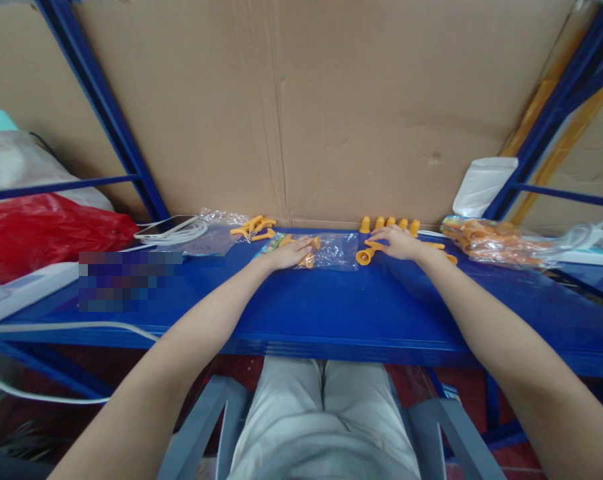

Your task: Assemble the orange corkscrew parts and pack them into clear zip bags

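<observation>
Cardboard (351,113) behind blue tabletop (326,303), clear bag (339,252) overlaid at twelve o'clock by left hand (292,253), orange pieces (364,257) overlaid at one o'clock by right hand (400,243), either grip's opening or hold cannot be told.

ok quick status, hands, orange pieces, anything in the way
Left hand over clear bag and orange pieces. Right hand at horn-shaped orange piece, grip unclear. Upright orange row close behind right hand, might get knocked.

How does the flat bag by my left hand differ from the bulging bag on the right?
The flat bag lies low, while the bulging bag is rounded out with orange pieces. Your left hand is at the flat bag; neither hand is at the bulging bag. Both are clear plastic.
</observation>
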`<move>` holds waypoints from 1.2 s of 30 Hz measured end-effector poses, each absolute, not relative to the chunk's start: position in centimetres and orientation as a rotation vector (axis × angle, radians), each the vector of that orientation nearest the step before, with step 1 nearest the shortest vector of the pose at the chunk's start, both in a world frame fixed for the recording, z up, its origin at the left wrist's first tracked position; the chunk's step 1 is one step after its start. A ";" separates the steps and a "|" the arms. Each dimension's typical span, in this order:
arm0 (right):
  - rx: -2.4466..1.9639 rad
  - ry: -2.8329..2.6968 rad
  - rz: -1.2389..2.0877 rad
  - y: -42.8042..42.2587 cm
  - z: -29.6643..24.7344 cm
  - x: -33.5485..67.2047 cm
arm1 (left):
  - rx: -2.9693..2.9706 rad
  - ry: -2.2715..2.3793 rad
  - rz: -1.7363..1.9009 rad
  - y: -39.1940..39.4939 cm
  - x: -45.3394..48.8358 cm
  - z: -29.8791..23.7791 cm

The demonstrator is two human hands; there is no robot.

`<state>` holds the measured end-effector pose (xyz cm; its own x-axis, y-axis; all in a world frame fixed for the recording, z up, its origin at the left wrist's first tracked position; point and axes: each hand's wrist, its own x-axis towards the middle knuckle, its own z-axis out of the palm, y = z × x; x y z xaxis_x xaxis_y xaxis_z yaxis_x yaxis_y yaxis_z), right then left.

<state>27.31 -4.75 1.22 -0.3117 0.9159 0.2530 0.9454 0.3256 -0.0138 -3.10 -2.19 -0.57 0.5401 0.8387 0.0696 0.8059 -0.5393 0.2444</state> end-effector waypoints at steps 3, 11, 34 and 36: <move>-1.720 -2.484 -0.198 -4.4 0.6 27.3 | 2.606 1.391 0.280 -2.0 -3.1 -0.6; -1.934 -2.436 -0.316 -4.7 1.4 27.4 | 2.621 1.406 0.288 -2.1 -3.1 -0.4; -1.819 -2.445 -0.447 -8.0 3.3 23.2 | 2.662 1.461 0.307 -1.6 -3.0 -1.2; -1.871 -2.405 -0.462 -8.1 3.5 23.4 | 2.666 1.457 0.328 -1.8 -2.9 -1.2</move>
<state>23.40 -8.06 3.45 -0.2618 0.9376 0.2289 0.9556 0.2186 0.1975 -2.94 -1.77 -1.20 0.5232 0.8397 0.1458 0.8212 -0.5424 0.1772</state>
